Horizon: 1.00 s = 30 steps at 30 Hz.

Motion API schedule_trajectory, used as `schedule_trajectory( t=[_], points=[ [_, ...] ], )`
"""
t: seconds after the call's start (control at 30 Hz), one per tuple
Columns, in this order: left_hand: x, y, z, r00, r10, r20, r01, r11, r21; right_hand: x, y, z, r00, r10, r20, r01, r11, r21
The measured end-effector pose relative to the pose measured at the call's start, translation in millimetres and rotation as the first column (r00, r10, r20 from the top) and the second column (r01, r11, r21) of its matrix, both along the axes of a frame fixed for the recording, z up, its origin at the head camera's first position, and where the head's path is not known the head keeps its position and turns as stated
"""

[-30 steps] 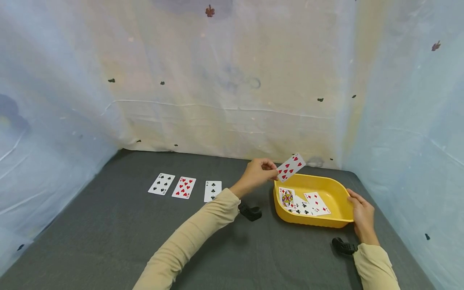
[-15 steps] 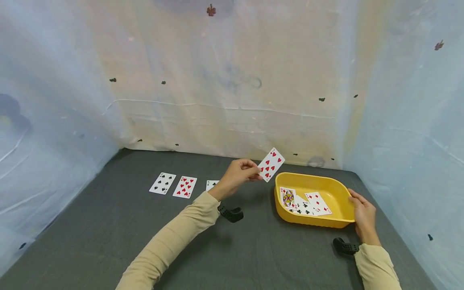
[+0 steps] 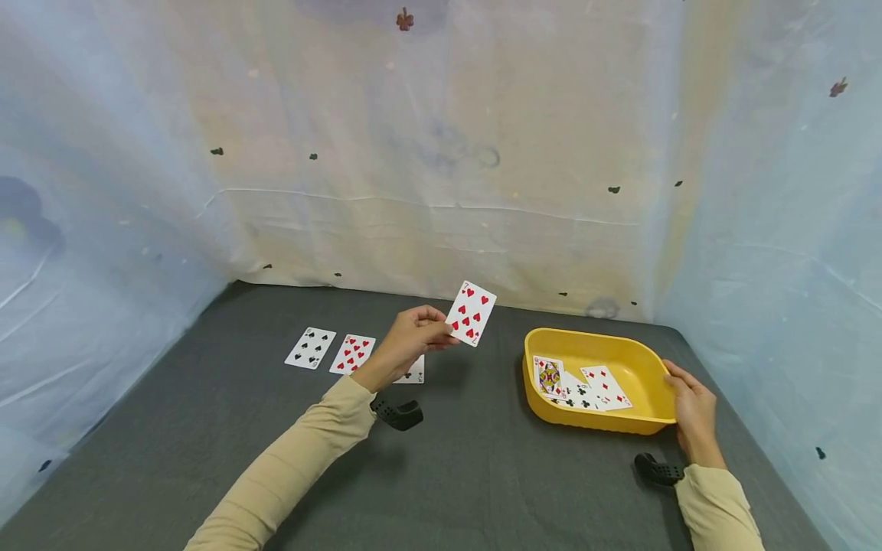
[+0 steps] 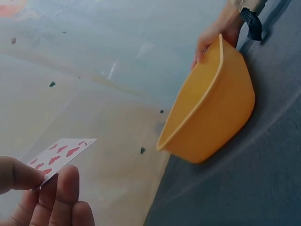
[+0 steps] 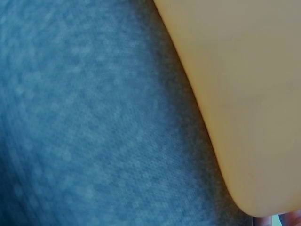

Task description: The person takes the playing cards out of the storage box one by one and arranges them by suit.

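Yellow, the tray [image 3: 639, 376] sat just left of the right hand [image 3: 693, 409] gripping its rim; remotely, I saw the left hand [image 3: 413, 340] pinching the seven of hearts [image 3: 472, 313].

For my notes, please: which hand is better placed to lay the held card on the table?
Probably the left hand: it pinches the seven of hearts above the table, while the right hand holds the yellow tray.

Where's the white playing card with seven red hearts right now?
In the head view, the white seven-of-hearts card is pinched in the person's left hand, left of the yellow rounded tray and right of the row of white cards.
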State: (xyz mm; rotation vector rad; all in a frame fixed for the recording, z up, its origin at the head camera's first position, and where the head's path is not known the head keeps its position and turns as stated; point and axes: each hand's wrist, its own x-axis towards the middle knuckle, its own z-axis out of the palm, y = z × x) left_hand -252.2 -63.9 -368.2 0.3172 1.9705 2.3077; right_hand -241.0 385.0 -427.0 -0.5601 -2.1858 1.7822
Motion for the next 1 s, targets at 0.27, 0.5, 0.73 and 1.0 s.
schedule_trajectory(
  t=[0.27, 0.5, 0.73, 1.0],
  points=[
    [9.8, -28.5, -6.4, 0.998, 0.046, 0.030, -0.046, 0.999, -0.013, -0.9, -1.2, 0.8, 1.000, 0.001, 0.016, -0.001, 1.000, 0.009],
    [18.3, -49.0, -11.3, 0.998, 0.055, 0.038, -0.054, 0.998, -0.015, -0.1, -0.3, 1.0, 1.000, 0.000, 0.012, 0.000, 1.000, 0.025],
    [29.2, -69.0, -14.5, 0.996, 0.081, 0.025, -0.079, 0.995, -0.057, -0.5, 0.0, 2.1, 1.000, -0.004, 0.016, 0.004, 1.000, -0.003],
    [45.5, -89.6, -20.4, 0.994, 0.109, 0.029, -0.105, 0.987, -0.119, -2.0, -0.1, 0.5, 1.000, -0.015, 0.017, 0.016, 1.000, -0.018]
  ],
)
